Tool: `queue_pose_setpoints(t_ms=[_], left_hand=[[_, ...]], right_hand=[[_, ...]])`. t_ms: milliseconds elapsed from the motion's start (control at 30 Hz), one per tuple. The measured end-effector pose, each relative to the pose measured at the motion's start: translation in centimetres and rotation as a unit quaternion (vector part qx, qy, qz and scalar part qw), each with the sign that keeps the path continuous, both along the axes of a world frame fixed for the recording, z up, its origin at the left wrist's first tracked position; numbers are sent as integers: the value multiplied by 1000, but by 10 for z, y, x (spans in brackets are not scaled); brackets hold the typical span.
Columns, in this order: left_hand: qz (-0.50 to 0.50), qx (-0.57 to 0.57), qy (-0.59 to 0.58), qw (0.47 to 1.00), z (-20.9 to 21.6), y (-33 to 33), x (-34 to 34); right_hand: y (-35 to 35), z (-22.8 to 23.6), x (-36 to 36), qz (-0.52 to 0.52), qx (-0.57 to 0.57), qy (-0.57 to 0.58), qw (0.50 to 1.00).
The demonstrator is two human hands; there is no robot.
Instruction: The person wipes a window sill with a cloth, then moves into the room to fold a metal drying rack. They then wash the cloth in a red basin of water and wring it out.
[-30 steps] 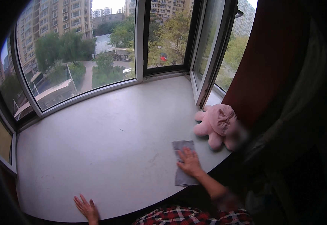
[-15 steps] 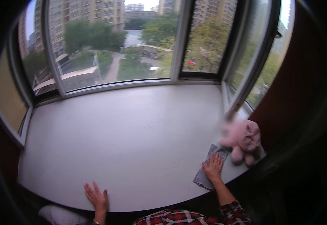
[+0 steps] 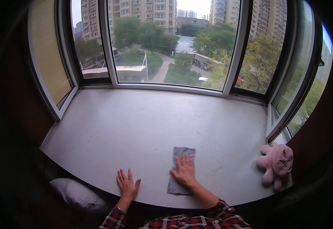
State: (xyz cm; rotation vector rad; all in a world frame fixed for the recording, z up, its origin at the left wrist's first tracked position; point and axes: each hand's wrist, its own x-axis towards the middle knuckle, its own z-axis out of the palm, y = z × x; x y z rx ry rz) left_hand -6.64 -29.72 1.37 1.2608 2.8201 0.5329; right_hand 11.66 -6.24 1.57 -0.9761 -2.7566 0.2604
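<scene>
Nearest: red plaid sleeves [image 3: 114, 219] at the lower edge. Left hand [image 3: 128, 187]: palm down on the white window ledge [image 3: 136, 126] near its front edge, grip spread, holding nothing. Right hand [image 3: 184, 172]: flat on a grey cloth [image 3: 176, 187], grip spread, not pinching; cloth lies on the ledge, just right of the left hand. Pink plush toy [image 3: 275, 162]: ledge's right end, well apart from the cloth. Beyond: window panes [image 3: 174, 49], trees [image 3: 145, 34] outside.

Cloth [image 3: 184, 151] (right hand [image 3: 185, 174] too) further left
</scene>
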Motion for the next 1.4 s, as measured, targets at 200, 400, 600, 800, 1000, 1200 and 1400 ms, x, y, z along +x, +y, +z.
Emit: queue_pose_setpoints(t_ms=[200, 400, 600, 800, 1000, 1200, 1400], left_hand=[[1, 10, 18, 1000, -9, -8, -5], [7, 11, 34, 999, -11, -11, -1], [14, 14, 19, 1000, -8, -10, -2], [18, 6, 22, 1000, -5, -4, 1], [14, -8, 27, 1000, -5, -6, 0], [9, -4, 21, 1000, -2, -3, 2], [11, 39, 15, 999, -6, -7, -1]], right_hand=[[-48, 12, 32, 143, -20, -1, 990], [29, 1, 154, -71, -27, 32, 997], [107, -4, 283, -281, 16, -26, 959], [119, -17, 277, -375, 33, -52, 925], [80, -11, 155, -241, 14, -28, 970], [25, -1, 38, -85, 1, -12, 996], [-33, -10, -35, 25, 36, 11, 999]])
